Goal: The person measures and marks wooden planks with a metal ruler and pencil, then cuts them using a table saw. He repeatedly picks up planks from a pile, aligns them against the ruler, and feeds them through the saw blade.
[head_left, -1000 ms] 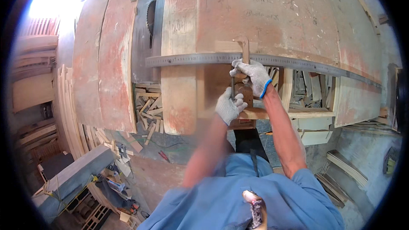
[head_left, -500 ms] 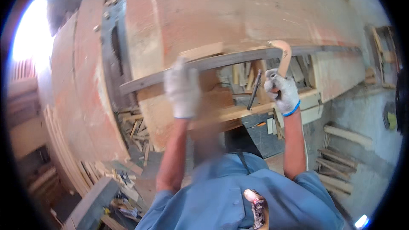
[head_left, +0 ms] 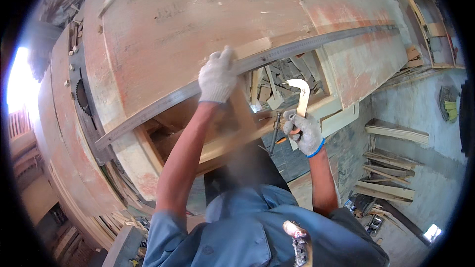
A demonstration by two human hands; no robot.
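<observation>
My left hand (head_left: 216, 78), in a white knit glove, lies over a long metal straightedge (head_left: 163, 105) along the near edge of a worn wooden tabletop (head_left: 198, 15). Its fingers point away from me, partly hidden by the back of the hand. Just past them is a short pale wood strip (head_left: 255, 47). My right hand (head_left: 305, 132), gloved with a blue cuff, is closed around a hook-shaped, pale tan tool (head_left: 303, 96) and holds it up above the near frame. A slim dark bar (head_left: 275, 133) stands beside its fingers; whether it belongs to the tool I cannot tell.
Below the straightedge, an open frame (head_left: 225, 148) shows wood offcuts (head_left: 274, 91). A toothed circular saw blade (head_left: 83, 96) pokes through a slot at left. Stacked timber (head_left: 391, 165) and a wooden frame (head_left: 435, 29) stand by the right wall. A charred-ended pale stick (head_left: 297, 240) is close in front of my shirt.
My view has shifted, with the saw blade now farther left. My left hand, blurred before, has come to rest over the straightedge. My right hand still holds the hook-shaped tool, now lower in view.
</observation>
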